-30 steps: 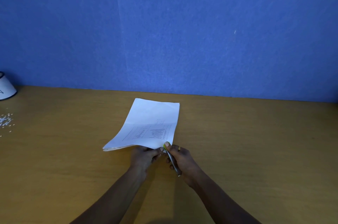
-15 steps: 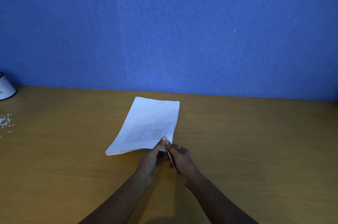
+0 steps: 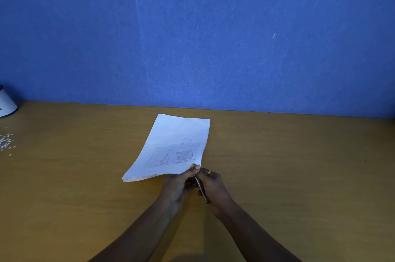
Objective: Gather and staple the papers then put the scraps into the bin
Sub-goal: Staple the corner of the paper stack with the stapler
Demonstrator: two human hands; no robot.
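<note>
Nearest us, our left hand (image 3: 178, 184) pinches the near right corner of the paper stack (image 3: 177, 144), thumb on top. Our right hand (image 3: 214, 187) curls round a slim metal stapler (image 3: 202, 190) at that same corner. The stack lies mid-table (image 3: 299, 176). Far left, white scraps (image 3: 6, 143) lie scattered near a white container (image 3: 6, 104).

Left hand (image 3: 177, 187) and right hand (image 3: 214, 187) with stapler (image 3: 202, 192) at near corner of papers (image 3: 177, 142)
</note>
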